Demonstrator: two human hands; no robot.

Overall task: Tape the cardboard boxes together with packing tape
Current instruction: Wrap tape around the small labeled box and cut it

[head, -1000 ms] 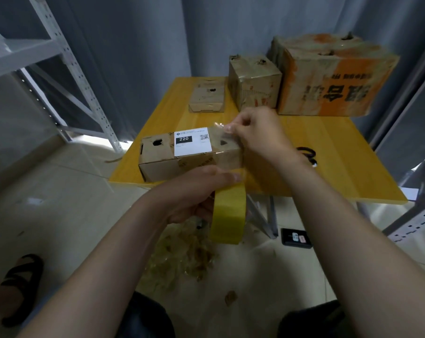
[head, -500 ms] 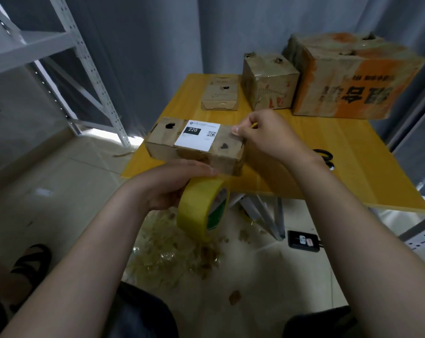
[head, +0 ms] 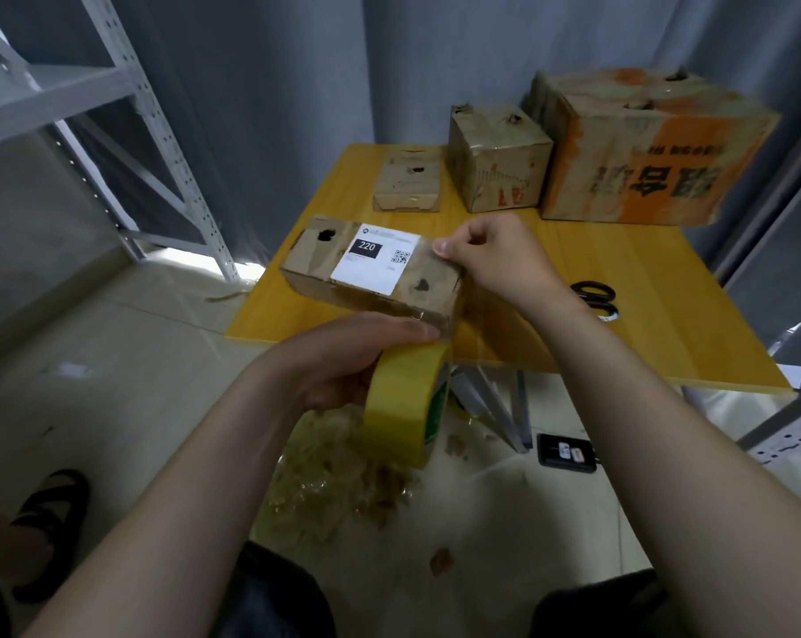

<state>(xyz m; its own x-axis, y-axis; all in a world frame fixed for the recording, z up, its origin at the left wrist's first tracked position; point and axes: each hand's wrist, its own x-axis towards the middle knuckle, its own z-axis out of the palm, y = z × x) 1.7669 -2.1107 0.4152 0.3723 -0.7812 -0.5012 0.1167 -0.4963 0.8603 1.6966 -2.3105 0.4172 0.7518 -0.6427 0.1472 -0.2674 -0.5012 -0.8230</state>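
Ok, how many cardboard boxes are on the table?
4: the labelled box at the near edge, a flat box behind it, a cube-shaped box to its right, the large orange-printed box back right. Others could hide behind that.

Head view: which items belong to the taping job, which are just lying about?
Job: labelled box; yellow tape roll in the left hand; tape end pinched by the right hand; flat box, small box, large orange box waiting on the table; scissors, probably.
Lying about: tape scraps, black device, sandal on the floor; metal shelving.
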